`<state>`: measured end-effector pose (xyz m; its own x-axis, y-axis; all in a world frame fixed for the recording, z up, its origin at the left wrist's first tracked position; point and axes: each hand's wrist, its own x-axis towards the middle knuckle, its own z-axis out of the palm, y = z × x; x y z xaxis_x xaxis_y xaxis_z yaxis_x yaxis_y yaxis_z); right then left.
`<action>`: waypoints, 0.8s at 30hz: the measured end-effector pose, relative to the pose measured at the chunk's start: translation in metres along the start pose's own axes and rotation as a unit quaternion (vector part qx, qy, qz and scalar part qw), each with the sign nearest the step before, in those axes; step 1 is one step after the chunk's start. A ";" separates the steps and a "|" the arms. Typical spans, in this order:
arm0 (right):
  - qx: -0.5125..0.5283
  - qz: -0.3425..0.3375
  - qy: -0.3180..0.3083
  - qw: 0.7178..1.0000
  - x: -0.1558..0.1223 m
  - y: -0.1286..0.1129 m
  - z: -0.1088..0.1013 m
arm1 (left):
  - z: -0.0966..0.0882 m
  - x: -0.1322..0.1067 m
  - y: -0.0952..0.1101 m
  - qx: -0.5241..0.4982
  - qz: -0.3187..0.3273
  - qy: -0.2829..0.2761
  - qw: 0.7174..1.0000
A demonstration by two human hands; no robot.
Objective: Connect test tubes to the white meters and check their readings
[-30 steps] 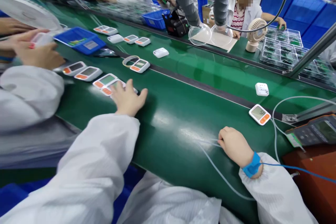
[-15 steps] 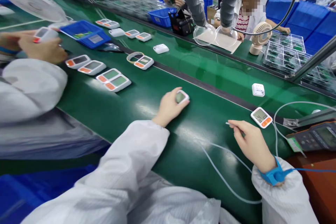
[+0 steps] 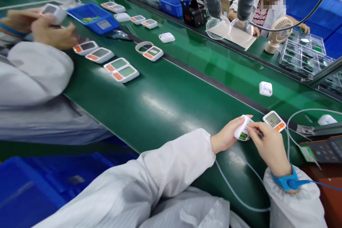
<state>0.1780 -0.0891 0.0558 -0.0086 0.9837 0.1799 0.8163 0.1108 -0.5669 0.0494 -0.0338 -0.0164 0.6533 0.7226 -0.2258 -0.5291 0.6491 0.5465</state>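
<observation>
My left hand [image 3: 227, 137] grips a small white electronic device [image 3: 242, 128] with its back turned up. Green batteries [image 3: 243, 136] show in an open compartment at its lower end. The fingers of my right hand [image 3: 267, 142] are pinched together against the device's back; whatever lies between them is hidden. A blue wrist strap [image 3: 287, 180] circles my right wrist. Just beyond that hand, a white device with a lit display and orange buttons [image 3: 274, 121] lies face up. A thin pale tube [image 3: 232, 185] loops over the green table beneath my forearms.
Several similar devices [image 3: 121, 69] lie at the left, near a blue tray [image 3: 92, 17] and a co-worker's hands [image 3: 53, 30]. Another device [image 3: 265, 88] lies back up across the dark strip. At right are a handheld meter [image 3: 324, 151], small fan [image 3: 278, 34] and metal frame [image 3: 326, 67].
My left hand has moved right with the device, now turned back up. My right hand, earlier pinching a thin whitish piece, has met it. The view has shifted slightly.
</observation>
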 end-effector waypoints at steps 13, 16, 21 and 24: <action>0.008 0.004 -0.010 1.000 0.000 0.007 -0.002 | 0.001 -0.004 0.002 0.079 0.060 0.012 0.995; 0.008 -0.003 -0.012 1.000 0.000 0.007 -0.002 | 0.000 -0.005 0.002 0.093 0.061 0.010 0.994; 0.016 -0.013 -0.030 0.999 0.000 0.006 -0.002 | -0.002 -0.003 0.002 0.106 0.065 0.011 0.992; 0.021 -0.014 -0.031 0.999 0.000 0.006 -0.003 | -0.002 -0.003 0.001 0.116 0.063 0.008 0.991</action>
<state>0.1840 -0.0886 0.0548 -0.0675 0.9870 0.1460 0.7908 0.1422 -0.5953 0.0455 -0.0350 -0.0165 0.5805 0.7993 -0.1553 -0.4659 0.4825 0.7417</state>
